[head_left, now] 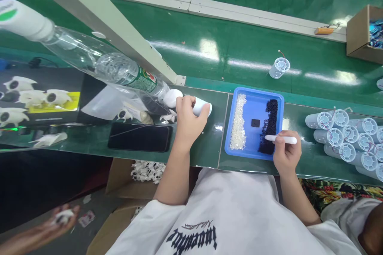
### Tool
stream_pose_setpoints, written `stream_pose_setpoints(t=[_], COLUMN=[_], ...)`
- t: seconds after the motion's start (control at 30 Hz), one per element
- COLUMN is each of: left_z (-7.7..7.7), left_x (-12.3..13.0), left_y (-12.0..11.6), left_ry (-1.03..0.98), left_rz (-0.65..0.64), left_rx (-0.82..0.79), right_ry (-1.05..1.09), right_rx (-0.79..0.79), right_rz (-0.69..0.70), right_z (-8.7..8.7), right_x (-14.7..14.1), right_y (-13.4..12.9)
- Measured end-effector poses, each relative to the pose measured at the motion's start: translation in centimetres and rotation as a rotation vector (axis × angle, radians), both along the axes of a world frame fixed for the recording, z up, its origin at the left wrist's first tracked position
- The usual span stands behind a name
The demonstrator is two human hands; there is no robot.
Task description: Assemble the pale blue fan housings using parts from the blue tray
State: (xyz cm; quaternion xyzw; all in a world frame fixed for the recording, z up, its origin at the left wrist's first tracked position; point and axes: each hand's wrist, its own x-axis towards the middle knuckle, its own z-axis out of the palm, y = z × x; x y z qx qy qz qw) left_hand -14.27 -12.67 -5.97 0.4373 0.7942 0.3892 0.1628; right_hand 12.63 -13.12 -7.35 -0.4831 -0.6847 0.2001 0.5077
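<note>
Visibly, hands (191,123) (287,155) hold cylinder (198,106) and pen (287,140); shirt lettering (199,240) is unclear.

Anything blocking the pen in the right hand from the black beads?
Nothing visible. The right hand holds the pen with its tip over the black beads in the blue tray; contact unclear.

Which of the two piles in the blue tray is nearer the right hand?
The black pile, on the side of the blue tray nearer the right hand; the white pile lines the opposite side.
</note>
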Motion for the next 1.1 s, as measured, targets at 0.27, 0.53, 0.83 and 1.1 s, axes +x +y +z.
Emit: stream_pose_setpoints(t=[0.27,0.53,0.83,1.1], left_z=[-0.14,-0.06,0.07,-0.03], left_x=[0.00,0.03,0.06,0.12], left_y=[-0.07,-0.16,-0.36,-0.68], left_ry=[0.001,-0.016,-0.056,-0.153], left_rz=[-0.001,0.000,-0.020,-0.039], left_rx=[0.010,0.014,0.022,0.070], right_ry=[0.040,-0.050,0.118,0.365], right_rx=[-0.009,0.028,-0.065,-0.218], right_rz=[0.029,0.039,-0.014,-0.033], right_z=[-0.05,0.27,-0.18,-0.43], right_x=[0.04,-0.13,0.05,-0.05], right_y=[-0.34,-0.13,-0.31,-0.50])
